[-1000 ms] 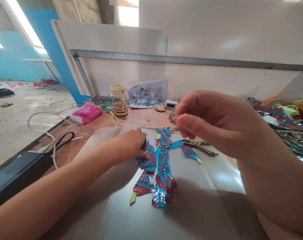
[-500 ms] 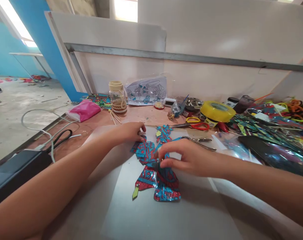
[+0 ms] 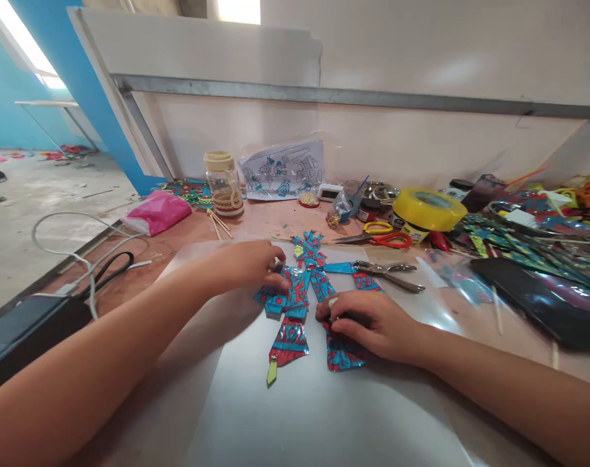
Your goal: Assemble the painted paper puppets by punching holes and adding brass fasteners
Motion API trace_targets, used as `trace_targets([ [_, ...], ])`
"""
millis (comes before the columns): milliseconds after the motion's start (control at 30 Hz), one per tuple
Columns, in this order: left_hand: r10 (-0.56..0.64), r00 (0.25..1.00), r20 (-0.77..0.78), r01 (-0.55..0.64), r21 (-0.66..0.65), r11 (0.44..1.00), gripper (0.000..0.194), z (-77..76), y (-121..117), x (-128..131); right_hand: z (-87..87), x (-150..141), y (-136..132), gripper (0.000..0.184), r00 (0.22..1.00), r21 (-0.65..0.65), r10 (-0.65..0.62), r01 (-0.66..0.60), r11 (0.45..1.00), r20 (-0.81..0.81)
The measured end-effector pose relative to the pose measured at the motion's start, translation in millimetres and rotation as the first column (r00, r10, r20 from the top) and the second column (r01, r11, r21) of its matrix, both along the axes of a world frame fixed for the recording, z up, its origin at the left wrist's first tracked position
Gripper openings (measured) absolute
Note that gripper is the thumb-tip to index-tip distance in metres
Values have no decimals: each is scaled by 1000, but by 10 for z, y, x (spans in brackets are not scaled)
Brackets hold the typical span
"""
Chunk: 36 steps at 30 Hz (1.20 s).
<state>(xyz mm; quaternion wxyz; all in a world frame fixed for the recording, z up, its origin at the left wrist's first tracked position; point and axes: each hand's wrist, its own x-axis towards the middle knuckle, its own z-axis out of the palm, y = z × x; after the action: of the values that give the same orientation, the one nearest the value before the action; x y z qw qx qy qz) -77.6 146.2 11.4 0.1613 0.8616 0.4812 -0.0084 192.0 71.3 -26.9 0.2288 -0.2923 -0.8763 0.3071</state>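
Note:
A jointed figure of shiny blue and red patterned cut-outs (image 3: 295, 292) lies flat on the pale board (image 3: 275, 421). My left hand (image 3: 258, 264) rests at the figure's upper left, its thumb touching the patterned surface and its fingers curled apart from the thumb. My right hand (image 3: 367, 321) is closed in a pinch at the top of a lower blue and red piece (image 3: 344, 358), partly covering it. A small yellow-green tip (image 3: 272, 373) hangs from the other lower piece (image 3: 291, 340). The metal hole-punch pliers (image 3: 389, 271) lie beside a blue strip (image 3: 339, 268).
Scissors with red and yellow handles (image 3: 385, 235) and a yellow tape roll (image 3: 430, 207) lie behind. A capped bottle (image 3: 224, 185) stands back left near a pink packet (image 3: 158, 213). A dark phone-like object (image 3: 533, 301) and patterned strips (image 3: 494, 240) occupy the right.
My right hand has moved down and right, and the lower right piece has shifted right, apart from the left one. My left thumb now lies on the figure. The view has shifted slightly.

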Motion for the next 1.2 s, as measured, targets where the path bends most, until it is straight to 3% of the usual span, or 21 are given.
trace_targets([
  [100,-47,993,-112,47,-3,999,77,30,-25,-8,-25,7,-34,10,997,164,47,-36,986,-62],
  [233,-60,988,-146,57,-22,998,74,36,-23,2,-17,-8,-45,8,988,247,155,-145,958,-21],
  [300,-62,991,-117,59,-25,998,69,0,16,3,-16,-10,-34,10,990,190,141,-139,972,5],
  [400,1,1000,-27,-2,-58,998,53,-66,108,-9,-18,0,-11,15,1000,13,15,-15,1000,-20],
  [500,79,985,151,-53,-173,983,36,-73,183,-15,-16,13,11,16,992,-133,-102,91,987,-79],
  [600,181,921,344,-73,-304,950,32,7,178,21,-21,25,21,16,977,-197,-145,114,974,-154],
  [700,275,802,530,-99,-337,936,29,100,94,123,-43,45,23,14,953,-121,-185,159,980,-240],
  [833,266,659,704,-54,-308,950,27,96,-80,319,-62,69,21,14,906,-12,-276,288,958,-322],
  [1000,309,568,763,20,-388,921,42,-172,-310,539,-29,78,3,13,892,150,-258,332,931,-372],
  [1100,358,488,796,19,-420,907,30,-326,-405,626,-19,77,2,10,899,279,-243,355,892,-365],
  [1200,341,478,809,-38,-369,929,21,-364,-470,674,-21,71,14,12,915,361,-244,357,861,-322],
])
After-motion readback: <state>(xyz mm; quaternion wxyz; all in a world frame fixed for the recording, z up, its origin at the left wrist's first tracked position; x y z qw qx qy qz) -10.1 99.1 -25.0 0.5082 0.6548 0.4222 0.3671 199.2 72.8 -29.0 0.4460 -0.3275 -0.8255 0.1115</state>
